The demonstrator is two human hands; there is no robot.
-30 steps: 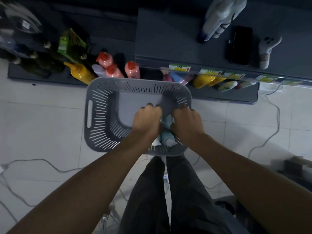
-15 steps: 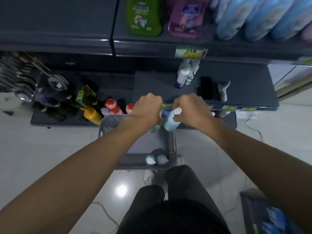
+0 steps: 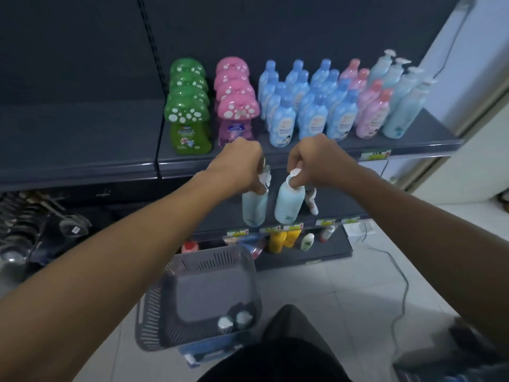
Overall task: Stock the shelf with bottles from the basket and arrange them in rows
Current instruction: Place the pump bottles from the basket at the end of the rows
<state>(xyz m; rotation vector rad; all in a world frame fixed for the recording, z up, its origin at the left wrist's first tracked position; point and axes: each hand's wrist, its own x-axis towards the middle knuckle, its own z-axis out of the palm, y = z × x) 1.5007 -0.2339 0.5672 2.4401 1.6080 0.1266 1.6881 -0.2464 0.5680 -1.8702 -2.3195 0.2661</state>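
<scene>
1. The left hand (image 3: 237, 164) is curled around the pump top of a pale blue-green bottle (image 3: 254, 206), which hangs upright below the fist.
2. The right hand (image 3: 316, 161) is closed on the white pump cap of a second pale bottle (image 3: 289, 202), pinched between thumb and fingers.
3. Both bottles are held in the air, side by side and just apart, in front of the shelf (image 3: 82, 128) and below its front edge.
4. The step in hand is judged to be the carry from basket to shelf; neither bottle is set down yet.
5. Matching pump bottles (image 3: 399, 114) are lined up in a row at the right end of the shelf, beside the pink bottles (image 3: 369, 117) and the blue bottles (image 3: 308, 111).
6. For the next move, both bottles need to be raised above the shelf edge, carried to the right and set upright with the matching row, where little room is seen.
7. The basket (image 3: 154, 312) is on the floor below; two more bottles (image 3: 234, 321) are seen in its near corner.
</scene>
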